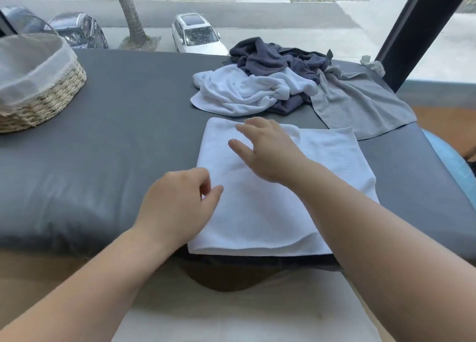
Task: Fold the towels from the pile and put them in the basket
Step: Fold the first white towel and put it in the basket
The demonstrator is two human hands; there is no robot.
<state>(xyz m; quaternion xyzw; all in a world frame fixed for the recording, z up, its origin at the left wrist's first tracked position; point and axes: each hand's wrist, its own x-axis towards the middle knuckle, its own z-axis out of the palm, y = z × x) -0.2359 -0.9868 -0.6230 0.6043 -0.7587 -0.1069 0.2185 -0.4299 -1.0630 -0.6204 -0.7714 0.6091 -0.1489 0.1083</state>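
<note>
The person's bare forearms reach in from the near edge of the grey padded table (123, 135). The left hand (177, 207) sits at the left edge of the folded white towel (257, 218), fingers curled with thumb and forefinger close together; whether they pinch the cloth cannot be told. The right hand (268, 153) is released, its fingers spread, and lies low over the towel's far half, probably touching it. The towel rests flat, in layers, against the table's near edge, right of centre.

Just beyond it, toward the far right corner, is the pile: a crumpled white towel (239, 94), a dark blue towel (262, 58) heaped over it, and a light grey towel (360, 104) spread toward the right edge. The wicker basket (51, 102), with a pale cloth liner (31, 66), stands at the far left edge, well apart from towel and pile.

Behind the table is a window with a dark slanted frame post (422, 32); outside are a white car (195, 35) and a tree trunk (131, 14).
</note>
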